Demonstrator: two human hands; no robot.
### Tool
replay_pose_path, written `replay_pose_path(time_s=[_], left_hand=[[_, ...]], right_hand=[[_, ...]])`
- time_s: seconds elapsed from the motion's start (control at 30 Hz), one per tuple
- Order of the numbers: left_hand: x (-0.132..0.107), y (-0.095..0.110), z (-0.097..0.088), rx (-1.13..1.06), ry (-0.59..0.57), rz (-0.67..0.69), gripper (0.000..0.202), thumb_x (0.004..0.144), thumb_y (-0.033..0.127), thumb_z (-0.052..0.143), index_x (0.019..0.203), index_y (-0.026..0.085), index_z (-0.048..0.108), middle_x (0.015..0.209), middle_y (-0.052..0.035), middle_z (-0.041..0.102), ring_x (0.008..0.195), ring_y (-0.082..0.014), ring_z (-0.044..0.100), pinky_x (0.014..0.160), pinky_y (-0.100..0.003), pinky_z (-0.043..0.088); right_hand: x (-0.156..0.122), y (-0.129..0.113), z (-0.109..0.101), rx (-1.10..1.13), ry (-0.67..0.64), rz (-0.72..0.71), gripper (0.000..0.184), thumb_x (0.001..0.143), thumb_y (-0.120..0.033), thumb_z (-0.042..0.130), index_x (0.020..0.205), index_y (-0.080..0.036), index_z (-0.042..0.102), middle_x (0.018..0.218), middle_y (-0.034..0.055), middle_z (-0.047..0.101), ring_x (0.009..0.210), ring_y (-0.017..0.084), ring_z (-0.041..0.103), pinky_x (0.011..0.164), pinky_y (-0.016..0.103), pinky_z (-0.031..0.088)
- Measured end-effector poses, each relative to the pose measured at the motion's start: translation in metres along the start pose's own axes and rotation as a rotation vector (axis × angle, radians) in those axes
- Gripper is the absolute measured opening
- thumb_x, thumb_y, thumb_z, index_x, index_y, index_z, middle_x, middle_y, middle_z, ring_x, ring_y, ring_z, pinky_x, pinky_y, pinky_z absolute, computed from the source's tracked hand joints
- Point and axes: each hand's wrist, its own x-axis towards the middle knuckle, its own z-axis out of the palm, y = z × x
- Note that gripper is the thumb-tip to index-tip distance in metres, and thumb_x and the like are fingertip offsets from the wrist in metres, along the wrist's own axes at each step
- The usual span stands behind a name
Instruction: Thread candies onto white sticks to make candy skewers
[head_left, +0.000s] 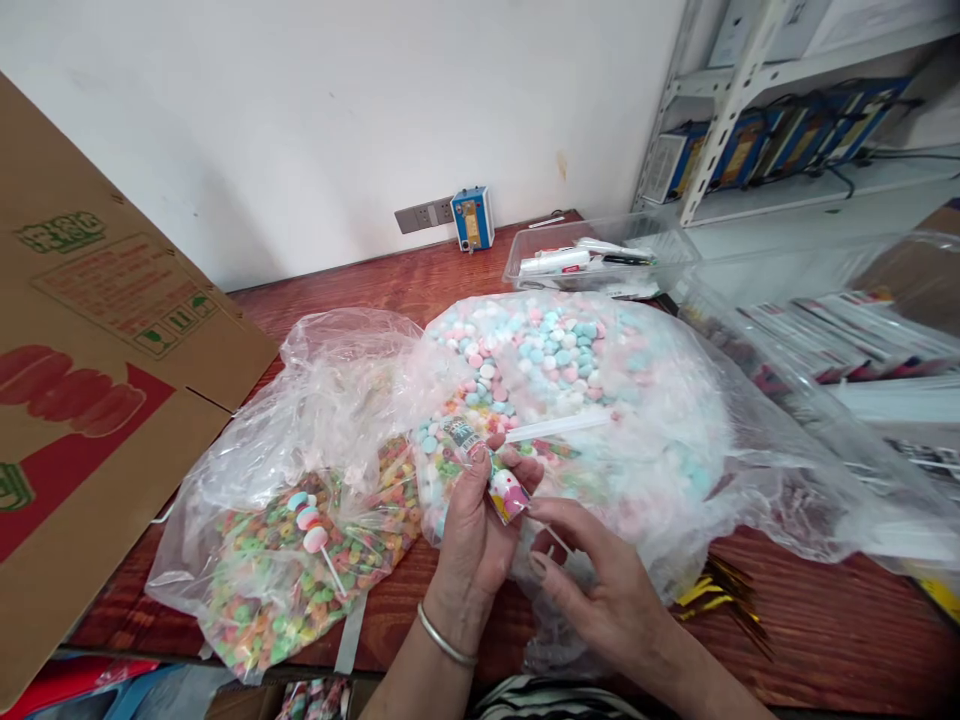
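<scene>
Low in the middle, my left hand [484, 535] is closed around a candy stick in a printed wrapper [508, 493], colourful at its lower end and dark at its upper end. A thin white stick pokes out of the wrapper's lower end. There my right hand [611, 590] has its fingers curled around the stick, the forefinger at the wrapper's edge. Beyond both hands lies a large clear bag of pastel round candies [559, 345], with loose white sticks [559, 427] on it. An unwrapped candy stick [307, 525] rests on the bag of ring-shaped candies [255, 590] to the left.
A tall cardboard box [112, 370] stands at the left. Clear plastic trays [517, 265] hold tubes and packets at the back and right. Gold twist ties [724, 595] lie near the right hand. A blue device [472, 220] sits against the wall, and a metal shelf [720, 130] rises at right.
</scene>
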Motion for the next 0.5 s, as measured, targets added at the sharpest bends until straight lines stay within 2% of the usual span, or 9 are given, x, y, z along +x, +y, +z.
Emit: replay_pose_path(time_s=[0.07, 0.13, 0.2, 0.23, 0.3, 0.37, 0.5], left_hand=[[-0.002, 0.002, 0.003, 0.003, -0.018, 0.057, 0.031, 0.082, 0.035, 0.07, 0.107, 0.02, 0.063, 0.084, 0.0, 0.067, 0.081, -0.0142, 0.068, 0.092, -0.037, 0.053], [-0.007, 0.001, 0.005, 0.043, -0.06, 0.096, 0.034, 0.081, 0.037, 0.071, 0.109, 0.02, 0.062, 0.085, -0.0005, 0.069, 0.084, -0.0156, 0.069, 0.096, -0.04, 0.051], [-0.013, -0.002, 0.006, 0.134, -0.105, 0.111, 0.039, 0.082, 0.038, 0.07, 0.114, 0.019, 0.059, 0.093, -0.004, 0.071, 0.09, -0.0191, 0.07, 0.097, -0.042, 0.05], [-0.015, -0.004, 0.006, 0.203, -0.129, 0.107, 0.041, 0.083, 0.038, 0.069, 0.117, 0.019, 0.057, 0.099, -0.0065, 0.071, 0.094, -0.0209, 0.069, 0.097, -0.043, 0.05], [-0.019, -0.009, 0.003, 0.377, -0.163, 0.115, 0.045, 0.083, 0.035, 0.07, 0.121, 0.018, 0.054, 0.113, -0.0112, 0.069, 0.104, -0.0238, 0.067, 0.098, -0.042, 0.048], [-0.02, -0.016, -0.002, 0.524, -0.147, 0.175, 0.05, 0.081, 0.029, 0.072, 0.124, 0.02, 0.049, 0.122, -0.0125, 0.064, 0.112, -0.0239, 0.063, 0.1, -0.04, 0.047], [-0.019, -0.028, -0.01, 0.637, -0.035, 0.349, 0.048, 0.083, 0.021, 0.065, 0.124, 0.023, 0.039, 0.118, -0.011, 0.064, 0.108, -0.0203, 0.065, 0.097, -0.038, 0.049]], right_hand=[[-0.003, 0.0, 0.0, 0.058, 0.016, 0.187, 0.027, 0.091, -0.022, 0.053, 0.118, -0.022, 0.051, 0.091, 0.0026, 0.069, 0.066, 0.014, 0.065, 0.061, 0.023, 0.054], [-0.004, 0.0, 0.001, 0.087, -0.07, 0.287, 0.011, 0.095, -0.025, 0.047, 0.099, -0.021, 0.056, 0.066, -0.0031, 0.063, 0.053, 0.013, 0.058, 0.05, 0.022, 0.048], [-0.004, 0.0, 0.004, 0.077, -0.122, 0.302, 0.025, 0.098, -0.029, 0.04, 0.08, -0.022, 0.055, 0.054, -0.005, 0.054, 0.047, 0.013, 0.054, 0.046, 0.021, 0.044], [-0.003, 0.0, 0.005, 0.048, -0.102, 0.289, 0.029, 0.099, -0.031, 0.038, 0.076, -0.022, 0.054, 0.054, -0.0042, 0.054, 0.048, 0.014, 0.055, 0.047, 0.022, 0.044], [-0.004, 0.003, 0.008, -0.062, -0.006, 0.243, 0.029, 0.1, -0.032, 0.036, 0.085, -0.021, 0.057, 0.061, -0.0012, 0.06, 0.052, 0.015, 0.06, 0.05, 0.023, 0.047], [-0.005, 0.008, 0.01, -0.187, 0.06, 0.18, 0.028, 0.101, -0.031, 0.034, 0.095, -0.02, 0.059, 0.067, 0.0019, 0.065, 0.056, 0.017, 0.065, 0.051, 0.024, 0.048], [-0.011, 0.019, 0.015, -0.331, 0.084, 0.074, 0.029, 0.101, -0.027, 0.034, 0.107, -0.015, 0.059, 0.065, 0.0043, 0.067, 0.052, 0.019, 0.066, 0.045, 0.024, 0.044]])
